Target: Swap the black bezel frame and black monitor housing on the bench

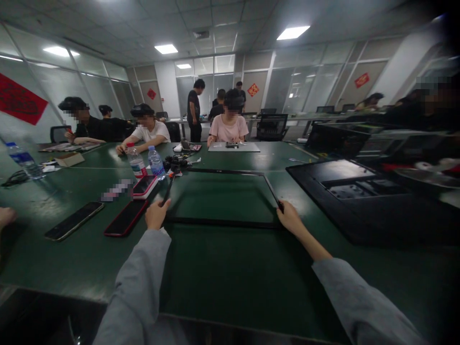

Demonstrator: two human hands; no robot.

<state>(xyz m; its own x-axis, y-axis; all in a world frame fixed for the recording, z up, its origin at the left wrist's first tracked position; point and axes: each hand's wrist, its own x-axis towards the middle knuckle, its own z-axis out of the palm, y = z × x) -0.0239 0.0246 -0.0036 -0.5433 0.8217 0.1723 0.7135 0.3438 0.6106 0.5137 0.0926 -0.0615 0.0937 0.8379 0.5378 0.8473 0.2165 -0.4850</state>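
Note:
A thin black rectangular frame, like a screen bezel [223, 223], is held up over the green table [230, 273]. Through its open middle the tabletop shows. My left hand [156, 214] grips its left side near the lower corner, fingers wrapped round it. On the opposite side, my right hand [289, 218] pinches the frame near the lower right corner. Close to my left hand lies a phone with a red edge [126, 218]. A large flat black panel [323, 191] rests on the table to the right of my right hand.
Two water bottles [155, 163] stand beyond the phones. Another dark phone [74, 220] lies at the left, with part of someone else's hand [6, 216] at the edge. Across the table a person in pink [229, 128] sits at a board; other people sit at the left.

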